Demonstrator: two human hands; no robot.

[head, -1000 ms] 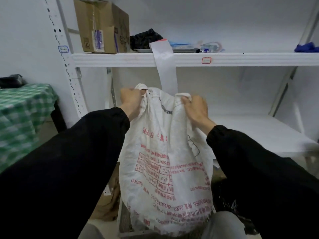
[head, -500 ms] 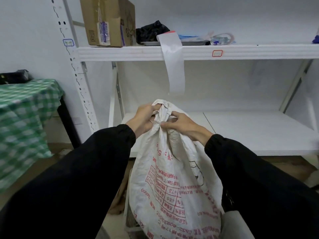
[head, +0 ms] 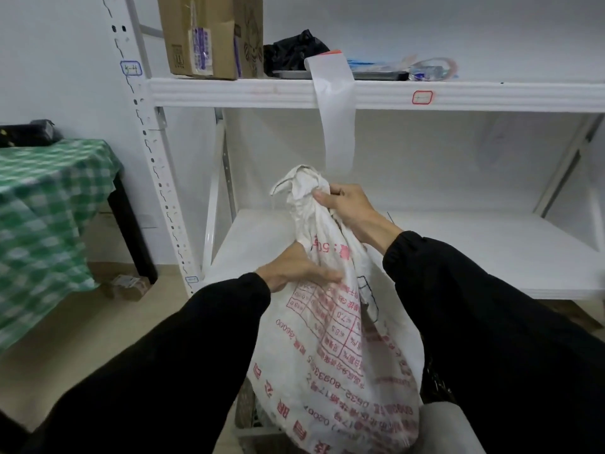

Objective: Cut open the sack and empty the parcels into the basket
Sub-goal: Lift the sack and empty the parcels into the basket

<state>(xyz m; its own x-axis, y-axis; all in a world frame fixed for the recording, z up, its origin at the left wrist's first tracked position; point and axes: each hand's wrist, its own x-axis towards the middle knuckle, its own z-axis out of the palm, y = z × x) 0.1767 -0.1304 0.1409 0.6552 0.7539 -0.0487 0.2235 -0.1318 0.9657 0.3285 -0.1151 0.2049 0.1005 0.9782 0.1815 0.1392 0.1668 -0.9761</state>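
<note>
Rack: white shelving dead ahead, two shelves showing.
Table: off to the left, under a green checked cloth.
Sack: white weave with red print, standing full and bulging in front of the rack. Its neck is bunched up top and its bottom drops out of sight over the basket.
Basket: low down under the sack, just a bit of wall peeking out at the sack's left.
Box: cardboard, on the top shelf at the left end.
Strip: white, hanging off the top shelf's edge and ending just behind the sack's neck.
Right hand: up high, clamped round the bunched neck, thumb pressing the cloth.
Left hand: lower, on the sack's left flank, fingers laid across the print. It's blurred, so I can't tell if it grips or only presses.
Hands: apart, one above the other, both on the sack.
</note>
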